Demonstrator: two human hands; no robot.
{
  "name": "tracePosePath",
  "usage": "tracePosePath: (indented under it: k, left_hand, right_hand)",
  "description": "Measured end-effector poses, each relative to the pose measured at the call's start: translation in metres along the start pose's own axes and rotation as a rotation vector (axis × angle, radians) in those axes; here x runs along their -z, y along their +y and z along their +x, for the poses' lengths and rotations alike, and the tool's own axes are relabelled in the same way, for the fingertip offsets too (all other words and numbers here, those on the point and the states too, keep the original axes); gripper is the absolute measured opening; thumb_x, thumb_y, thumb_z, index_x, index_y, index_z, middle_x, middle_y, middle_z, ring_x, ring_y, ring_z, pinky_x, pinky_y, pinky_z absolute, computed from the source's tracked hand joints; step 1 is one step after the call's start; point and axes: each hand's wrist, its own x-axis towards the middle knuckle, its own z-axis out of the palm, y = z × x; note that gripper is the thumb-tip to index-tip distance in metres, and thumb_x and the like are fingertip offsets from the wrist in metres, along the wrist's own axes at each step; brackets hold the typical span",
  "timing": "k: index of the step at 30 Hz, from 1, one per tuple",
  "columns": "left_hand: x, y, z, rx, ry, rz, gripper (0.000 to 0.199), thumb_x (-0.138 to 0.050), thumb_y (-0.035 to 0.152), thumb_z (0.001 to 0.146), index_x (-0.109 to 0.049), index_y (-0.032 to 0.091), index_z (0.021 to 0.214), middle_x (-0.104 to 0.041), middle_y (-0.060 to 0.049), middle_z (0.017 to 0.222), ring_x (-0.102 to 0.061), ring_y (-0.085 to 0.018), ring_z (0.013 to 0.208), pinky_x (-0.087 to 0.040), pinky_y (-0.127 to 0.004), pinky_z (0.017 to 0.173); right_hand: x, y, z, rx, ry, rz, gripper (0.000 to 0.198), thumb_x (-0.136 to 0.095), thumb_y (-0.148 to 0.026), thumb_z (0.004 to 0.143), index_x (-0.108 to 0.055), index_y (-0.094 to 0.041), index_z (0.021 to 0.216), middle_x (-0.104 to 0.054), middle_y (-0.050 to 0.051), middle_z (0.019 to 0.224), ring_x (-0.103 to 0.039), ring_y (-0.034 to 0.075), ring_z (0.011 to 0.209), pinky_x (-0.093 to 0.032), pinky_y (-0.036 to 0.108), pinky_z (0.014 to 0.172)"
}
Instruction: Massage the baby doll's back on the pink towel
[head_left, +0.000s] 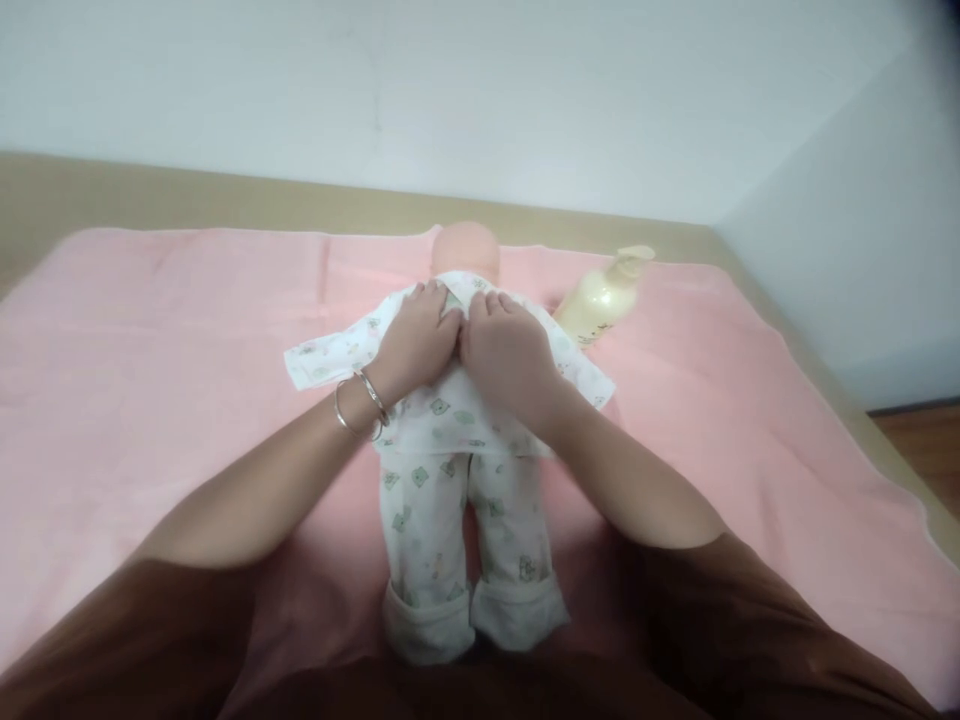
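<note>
A baby doll [466,250] in a white printed shirt [442,425] and matching trousers [424,520] lies on a pink blanket, its bare head at the far end. My left hand [421,335], with bangles at the wrist, rests on the upper shirt with its fingers bent and thumb turned inward. Beside it, my right hand [506,345] is curled on the same cloth. The thumbs meet near the middle below the neckline. Both hands appear closed on the shirt, though the pinched cloth is mostly hidden beneath them. The sleeves spread out to both sides.
A pale yellow pump bottle [604,300] lies tilted by the doll's right-hand sleeve. The pink blanket [187,330] covers a light wooden surface [247,195]. White walls [465,100] stand behind and at the right. Wooden floor [922,440] shows at the right edge.
</note>
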Motion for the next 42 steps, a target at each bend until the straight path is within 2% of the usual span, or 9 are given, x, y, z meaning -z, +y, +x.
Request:
tracePosePath:
  k: [3,6,8,16,20,23,28,33,42]
  left_hand:
    - [-0.004,-0.009,0.007,0.004,0.023,-0.008,0.027,-0.036,0.025,0.098,-0.061,0.017,0.097,-0.067,-0.015,0.120,-0.060,-0.031,0.126,-0.048,-0.051,0.117]
    - [-0.009,-0.012,0.008,-0.008,0.069,0.005,0.031,-0.032,0.028,0.099,-0.060,0.015,0.103,-0.067,-0.017,0.120,-0.060,-0.033,0.123,-0.047,-0.056,0.117]
    - [-0.012,-0.010,0.003,-0.052,0.094,0.039,0.033,-0.030,0.026,0.100,-0.061,0.014,0.103,-0.067,-0.019,0.122,-0.059,-0.034,0.127,-0.044,-0.058,0.120]
    - [-0.014,0.013,-0.021,-0.128,0.175,0.007,0.043,-0.028,0.022,0.102,-0.061,0.006,0.124,-0.063,-0.020,0.141,-0.053,-0.031,0.144,-0.038,-0.053,0.130]
    - [-0.009,0.009,-0.013,-0.044,0.108,-0.064,0.041,-0.032,0.021,0.099,-0.064,0.009,0.121,-0.065,-0.017,0.139,-0.054,-0.031,0.143,-0.039,-0.053,0.129]
    - [-0.010,-0.001,-0.003,0.023,0.063,-0.092,0.044,-0.035,0.025,0.098,-0.061,0.008,0.129,-0.058,-0.019,0.150,-0.048,-0.034,0.149,-0.037,-0.056,0.130]
    - [-0.019,-0.011,0.005,0.036,0.141,-0.114,0.043,-0.038,0.030,0.096,-0.063,0.012,0.126,-0.062,-0.017,0.144,-0.052,-0.032,0.142,-0.037,-0.054,0.129]
    - [-0.025,-0.015,0.005,0.032,0.189,-0.124,0.046,-0.037,0.033,0.095,-0.062,0.014,0.129,-0.064,-0.015,0.140,-0.056,-0.030,0.134,-0.042,-0.050,0.125]
    - [-0.027,-0.017,0.004,0.030,0.183,-0.108,0.053,-0.036,0.032,0.097,-0.057,0.010,0.140,-0.058,-0.016,0.152,-0.049,-0.030,0.145,-0.037,-0.051,0.130]
  right_hand:
    - [0.005,-0.003,-0.003,-0.002,-0.013,-0.030,0.051,-0.025,-0.018,0.104,-0.054,0.009,0.136,-0.065,0.032,0.131,-0.061,0.038,0.126,-0.049,0.047,0.106]
    - [0.007,0.006,0.003,0.004,-0.009,0.043,0.042,-0.028,-0.022,0.104,-0.064,-0.004,0.116,-0.071,0.023,0.112,-0.067,0.032,0.107,-0.053,0.043,0.096]
    - [0.005,0.016,0.010,0.000,-0.018,0.127,0.037,-0.030,-0.022,0.103,-0.064,-0.008,0.110,-0.071,0.021,0.112,-0.066,0.030,0.106,-0.053,0.043,0.097]
    - [-0.015,0.037,0.032,-0.053,-0.042,0.231,0.050,-0.025,-0.025,0.105,-0.048,0.000,0.141,-0.052,0.027,0.152,-0.047,0.033,0.147,-0.039,0.050,0.123]
    - [-0.015,0.029,0.025,-0.049,-0.034,0.157,0.055,-0.021,-0.024,0.107,-0.045,0.004,0.147,-0.052,0.029,0.152,-0.049,0.034,0.145,-0.038,0.050,0.122]
    - [-0.008,0.015,0.014,-0.055,-0.031,0.078,0.058,-0.019,-0.025,0.108,-0.045,0.008,0.148,-0.057,0.031,0.146,-0.052,0.037,0.141,-0.040,0.051,0.120]
    - [0.003,-0.003,-0.001,-0.056,0.007,-0.006,0.057,-0.026,-0.024,0.107,-0.046,0.010,0.148,-0.060,0.032,0.142,-0.056,0.037,0.138,-0.044,0.047,0.117]
    - [0.006,0.006,0.005,-0.041,-0.026,0.086,0.048,-0.026,-0.023,0.106,-0.061,-0.001,0.130,-0.069,0.024,0.128,-0.065,0.030,0.122,-0.051,0.041,0.107]
    - [-0.021,0.029,0.030,-0.086,-0.005,0.285,0.063,-0.036,-0.031,0.102,-0.042,0.005,0.153,-0.046,0.026,0.160,-0.040,0.036,0.154,-0.032,0.052,0.130]
